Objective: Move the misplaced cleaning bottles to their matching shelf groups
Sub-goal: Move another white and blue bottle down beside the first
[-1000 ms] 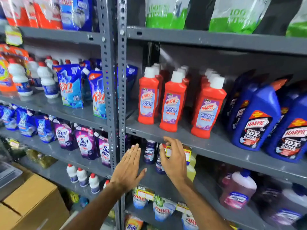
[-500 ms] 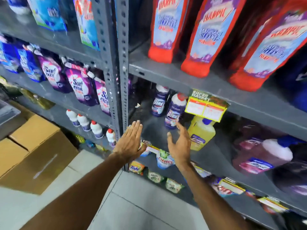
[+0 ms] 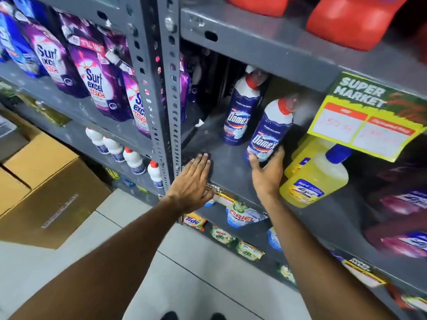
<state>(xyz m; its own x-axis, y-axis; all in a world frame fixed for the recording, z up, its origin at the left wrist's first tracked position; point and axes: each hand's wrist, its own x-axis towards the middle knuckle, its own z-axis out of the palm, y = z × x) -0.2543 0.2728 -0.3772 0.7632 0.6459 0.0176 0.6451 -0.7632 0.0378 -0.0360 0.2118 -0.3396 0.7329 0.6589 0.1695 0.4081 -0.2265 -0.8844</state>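
The right hand (image 3: 268, 174) wraps around the base of the nearer Domex bottle (image 3: 269, 130), thumb on its left side and fingers behind the lower label; the bottle leans up and to the right above that hand, its red cap near the yellow price tag (image 3: 367, 121). A second Domex bottle (image 3: 242, 107) stands just beyond and to the left of the held one, further from both hands. The left hand (image 3: 193, 181) lies flat and open, palm down, on the grey shelf (image 3: 226, 162), holding nothing, well left of the gripped bottle. Just right of the right hand stands a yellow Lizol bottle (image 3: 316, 179), close to the wrist.
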